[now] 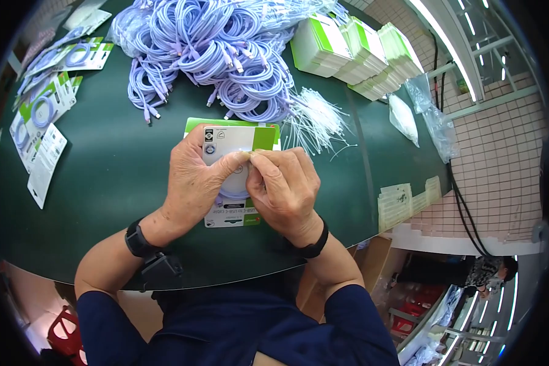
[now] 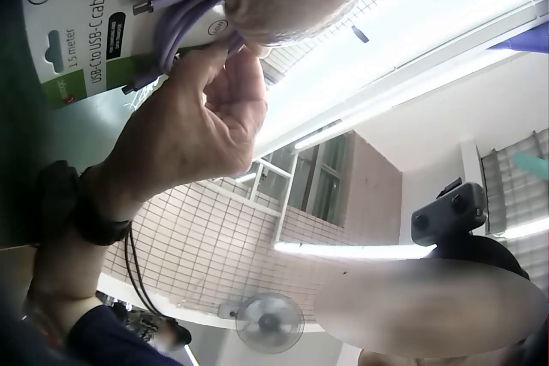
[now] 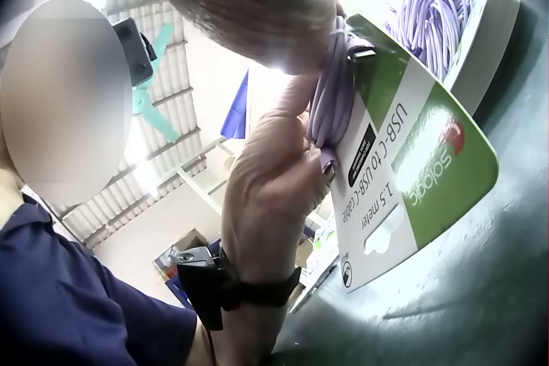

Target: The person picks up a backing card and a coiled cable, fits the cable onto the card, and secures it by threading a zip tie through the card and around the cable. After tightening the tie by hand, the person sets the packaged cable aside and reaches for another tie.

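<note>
A white and green card point(image 1: 232, 218) with a coiled purple cable point(image 1: 235, 196) on it lies between both hands. The left hand point(image 1: 192, 177) grips the card's left side, its thumb across the face. From the other side, the right hand point(image 1: 285, 189) has curled fingers at the card's edge, and its thumb and fingertip meet the left thumb tip near the middle. Whatever small thing may be between these tips is hidden. In the left wrist view the cable coil point(image 2: 178, 30) shows beside the right hand point(image 2: 193, 121); in the right wrist view it point(image 3: 332, 104) hangs against the card point(image 3: 377, 177).
A heap of purple cables point(image 1: 207, 49) lies at the back, with white ties point(image 1: 317, 119) beside it. Stacked cards point(image 1: 323, 46) stand back right. Cards with cables point(image 1: 46, 110) lie at left. Another green card point(image 1: 192, 122) lies behind the held one.
</note>
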Demonstrator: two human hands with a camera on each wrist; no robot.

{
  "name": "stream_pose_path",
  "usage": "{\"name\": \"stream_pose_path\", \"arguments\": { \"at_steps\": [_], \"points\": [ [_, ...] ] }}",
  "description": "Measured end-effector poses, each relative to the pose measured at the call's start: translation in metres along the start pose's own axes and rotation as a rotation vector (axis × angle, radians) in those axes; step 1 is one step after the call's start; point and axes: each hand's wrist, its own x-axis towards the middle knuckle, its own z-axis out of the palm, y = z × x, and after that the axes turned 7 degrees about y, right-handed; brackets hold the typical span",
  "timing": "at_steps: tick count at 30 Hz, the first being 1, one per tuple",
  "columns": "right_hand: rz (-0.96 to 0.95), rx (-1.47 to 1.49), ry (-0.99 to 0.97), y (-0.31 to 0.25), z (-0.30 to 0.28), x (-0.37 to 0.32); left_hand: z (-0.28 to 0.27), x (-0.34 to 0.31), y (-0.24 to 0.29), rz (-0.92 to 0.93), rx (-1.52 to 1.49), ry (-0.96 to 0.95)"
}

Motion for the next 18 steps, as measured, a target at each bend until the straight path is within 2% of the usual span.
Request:
{"name": "stream_pose_path", "arguments": {
  "at_steps": [14, 18],
  "points": [
    [0.012, 0.041, 0.057, 0.004, 0.002, -0.005, -0.001, -0.003, 0.009, 0.022, 0.103, -0.025],
    [0.031, 0.077, 0.072, 0.014, 0.004, -0.003, -0.003, -0.001, 0.005, 0.119, 0.217, -0.032]
  ]
}}
